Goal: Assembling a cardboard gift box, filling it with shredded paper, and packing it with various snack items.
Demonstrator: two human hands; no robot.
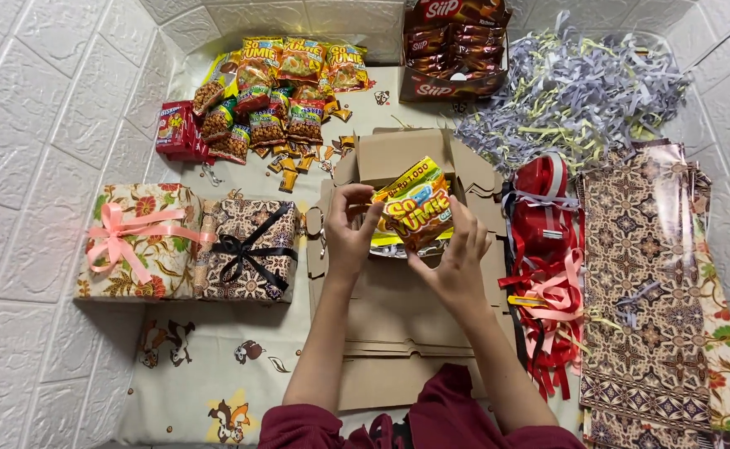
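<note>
Both hands, left (350, 229) and right (456, 262), pinch a yellow snack packet (413, 212) above the flat cardboard box (398, 316). Looks light and crinkly. Probably best held by the edges.

**Colour and pattern check at my worktop**

I am holding a yellow and orange snack packet (415, 212) with a red band. I am working over plain brown cardboard (398, 316). I am seeing a floral-print gift box (136, 245) wearing a pink ribbon, and beside it a brown batik-patterned box (249, 249) wearing a black ribbon. Red and pink ribbons (548, 274) are lying by brown geometric-patterned wrapping paper (639, 274). Grey, white and pale yellow paper shreds (573, 91) are showing. I am wearing maroon sleeves (431, 420).
</note>
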